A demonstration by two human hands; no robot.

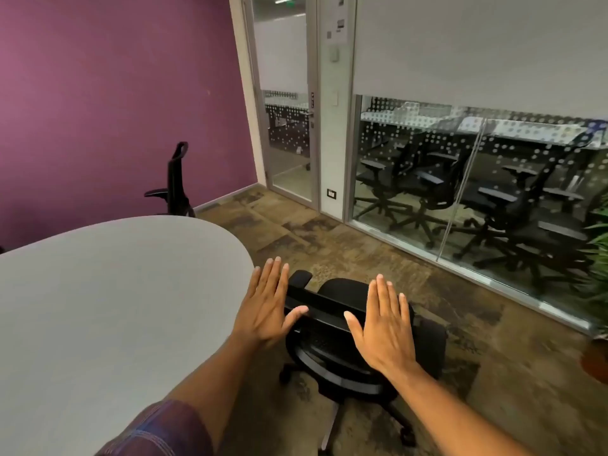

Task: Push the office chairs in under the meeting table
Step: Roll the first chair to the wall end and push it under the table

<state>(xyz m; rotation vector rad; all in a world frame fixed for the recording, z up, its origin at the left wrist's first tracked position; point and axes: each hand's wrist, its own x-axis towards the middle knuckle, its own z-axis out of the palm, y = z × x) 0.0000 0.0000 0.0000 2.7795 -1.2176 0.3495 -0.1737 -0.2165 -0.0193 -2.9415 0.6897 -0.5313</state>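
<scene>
From the head view, your left hand point(266, 304) and right hand point(383, 324) hover flat, each grip spread and holding nothing, over the near chair point(339, 324) beside the tabletop point(115, 291); next, probably grasp its backrest and push

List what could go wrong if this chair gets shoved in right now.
1. The near chair stands off the rounded end of the table, its seat facing away toward the glass wall; a straight push would likely roll it past the table rather than under.
2. Its armrest lies close to the table edge and could knock it.
3. The left hand and right hand are flat and open, gripping nothing, so steering may be poor.
</scene>
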